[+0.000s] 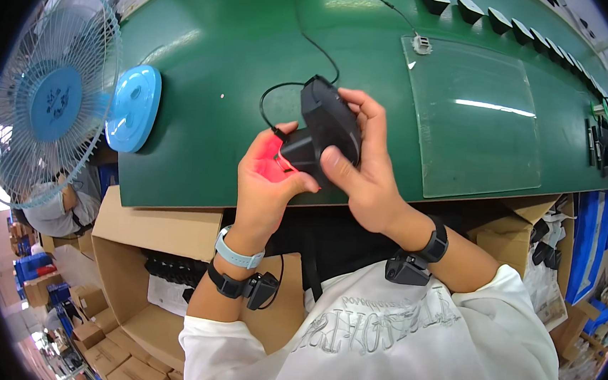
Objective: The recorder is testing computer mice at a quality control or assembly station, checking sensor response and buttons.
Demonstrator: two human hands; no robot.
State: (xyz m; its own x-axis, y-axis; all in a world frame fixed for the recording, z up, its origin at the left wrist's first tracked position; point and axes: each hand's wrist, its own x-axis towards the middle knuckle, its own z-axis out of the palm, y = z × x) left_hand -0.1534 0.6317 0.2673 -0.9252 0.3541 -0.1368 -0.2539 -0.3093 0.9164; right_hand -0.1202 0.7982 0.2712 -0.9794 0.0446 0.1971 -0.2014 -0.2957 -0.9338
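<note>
Cradling an angular black plastic device [329,120], left hand [265,180] and right hand [368,172] both gripped it; good handling likely meant keeping the thin black cable [261,104] slack.

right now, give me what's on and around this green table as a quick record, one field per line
left grip: on the left part of the black angular plastic device, palm lit red
right grip: around the device's right side, thumb in front
cord: thin black cable, running to the device's left side
surface: smooth green tabletop
right of hands: clear flat rectangular sheet
far right: row of black units with white faces
left: round blue wire-caged fan
</note>
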